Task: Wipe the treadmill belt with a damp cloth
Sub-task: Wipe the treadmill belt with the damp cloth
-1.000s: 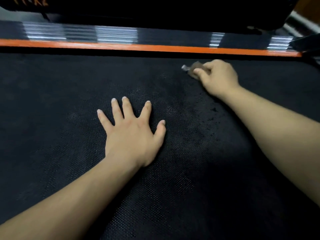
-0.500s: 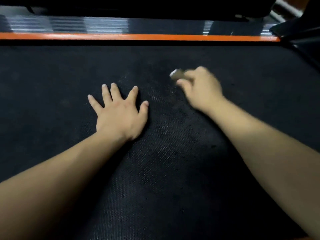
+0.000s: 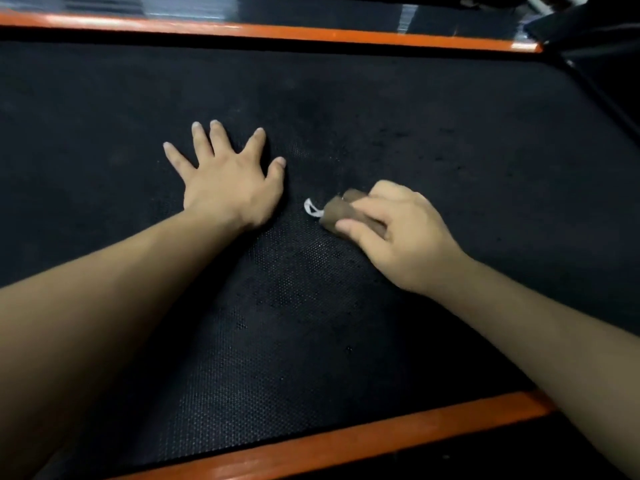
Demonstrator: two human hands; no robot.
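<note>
while left hand (image 3: 230, 183) splays flat on belt (image 3: 450, 140), right hand (image 3: 398, 233) clutches cloth (image 3: 341, 211).

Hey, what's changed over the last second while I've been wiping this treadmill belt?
The right hand, gripping the brown cloth, drew it back across the belt from near the far orange rail toward you, ending close beside the left hand. The left hand stayed flat on the belt, fingers spread.
</note>
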